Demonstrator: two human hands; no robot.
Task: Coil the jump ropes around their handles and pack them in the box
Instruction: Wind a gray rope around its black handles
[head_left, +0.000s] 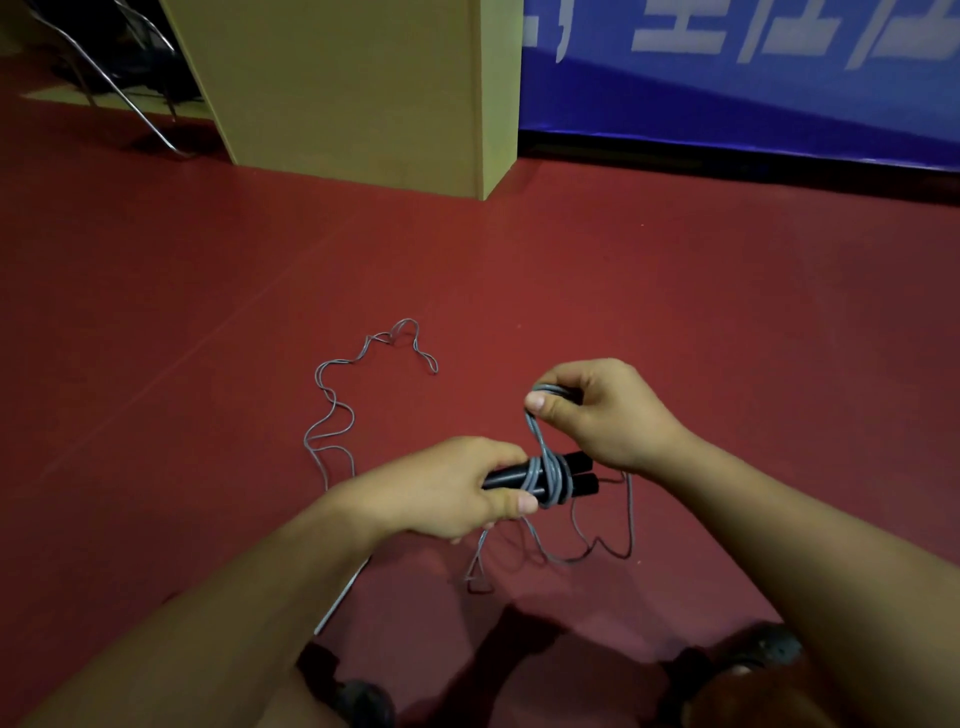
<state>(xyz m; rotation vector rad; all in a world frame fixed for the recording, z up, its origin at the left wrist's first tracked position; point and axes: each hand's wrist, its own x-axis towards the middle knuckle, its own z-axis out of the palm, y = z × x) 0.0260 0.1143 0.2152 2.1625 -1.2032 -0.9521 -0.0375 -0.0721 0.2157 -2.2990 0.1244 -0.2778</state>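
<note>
Left hand (447, 488) grips the paired handles (561, 475); right hand (597, 410) pinches rope (332, 415) just above them — slack there could loosen the wraps.

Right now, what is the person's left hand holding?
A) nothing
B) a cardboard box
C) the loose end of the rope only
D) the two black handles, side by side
D: the left hand grips the two black handles together while the right hand pinches the grey rope wound around them.
</note>
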